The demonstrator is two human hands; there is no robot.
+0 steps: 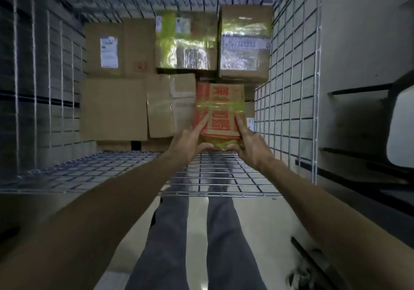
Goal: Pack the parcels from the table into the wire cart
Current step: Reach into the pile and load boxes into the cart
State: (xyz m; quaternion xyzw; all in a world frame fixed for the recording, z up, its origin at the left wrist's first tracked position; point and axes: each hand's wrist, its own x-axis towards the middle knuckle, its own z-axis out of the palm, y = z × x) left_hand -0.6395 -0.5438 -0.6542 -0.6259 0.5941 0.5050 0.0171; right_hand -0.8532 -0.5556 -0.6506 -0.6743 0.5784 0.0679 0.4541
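Note:
I look down into the wire cart [289,92]. A small brown parcel with red print and yellow tape [219,108] is held inside it, near the right wall. My left hand [190,141] holds its left side, fingers along the top and thumb under the near end. My right hand [248,141] grips its right side the same way. Several cardboard parcels lie below and beyond: a big plain box [114,108], a box with a white label [116,47], a yellow-taped box [186,43] and a clear-taped box [245,43].
The cart's near wire wall [156,173] stands between me and the boxes, with my legs [192,233] behind it on a pale floor. Wire walls rise at left [44,76] and right. A dark chair with a white seat [398,130] stands outside the cart's right side.

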